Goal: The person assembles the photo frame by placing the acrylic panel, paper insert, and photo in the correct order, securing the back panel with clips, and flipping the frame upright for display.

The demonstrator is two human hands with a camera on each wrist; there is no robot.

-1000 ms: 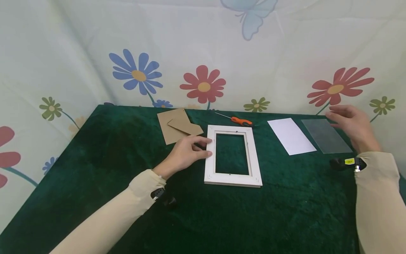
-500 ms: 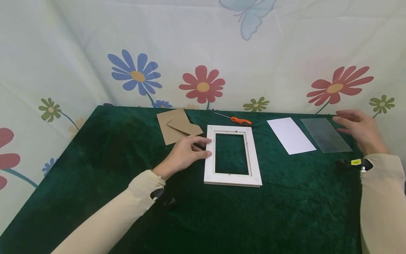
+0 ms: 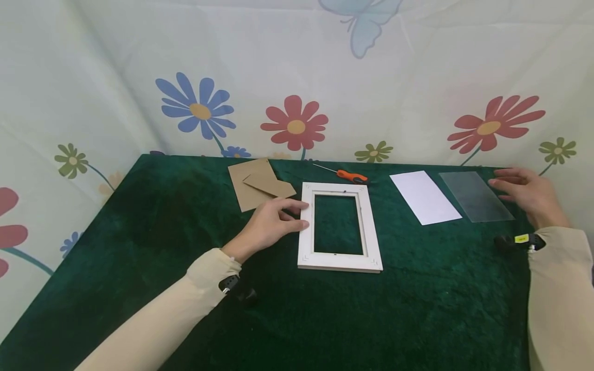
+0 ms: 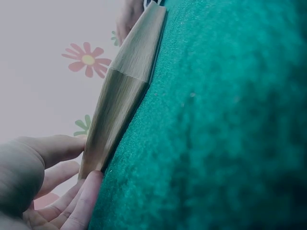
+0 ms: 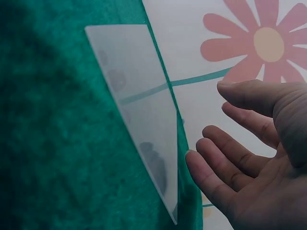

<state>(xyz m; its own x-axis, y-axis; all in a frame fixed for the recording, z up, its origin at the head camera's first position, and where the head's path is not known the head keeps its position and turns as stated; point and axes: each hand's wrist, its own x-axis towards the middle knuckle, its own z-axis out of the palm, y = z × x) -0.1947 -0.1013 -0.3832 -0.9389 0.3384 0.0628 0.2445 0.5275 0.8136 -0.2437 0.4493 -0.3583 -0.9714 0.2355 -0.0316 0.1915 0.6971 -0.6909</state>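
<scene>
A white rectangular frame [image 3: 373, 226] lies flat at the middle of the green cloth. My left hand [image 3: 266, 226] holds its left side between thumb and fingers; in the left wrist view the left hand [image 4: 53, 182] pinches the frame's edge [image 4: 117, 100]. To the right lies a clear sheet [image 3: 475, 196]. My right hand [image 3: 533, 198] is just beyond that sheet's right edge, fingers relaxed and holding nothing. In the right wrist view a gap separates the right hand [image 5: 254, 143] from the clear sheet [image 5: 139, 96].
A white paper [image 3: 424, 198] lies between the frame and the clear sheet. Behind the frame is a screwdriver with an orange handle [image 3: 351, 176]. A brown board [image 3: 243, 185] with a flap [image 3: 274, 185] lies at the back left. A flowered curtain [image 3: 362, 103] hangs behind the table.
My right hand has moved right and slightly toward the near side, from over the clear sheet's far right corner to beside its right edge. The left hand keeps its hold on the frame.
</scene>
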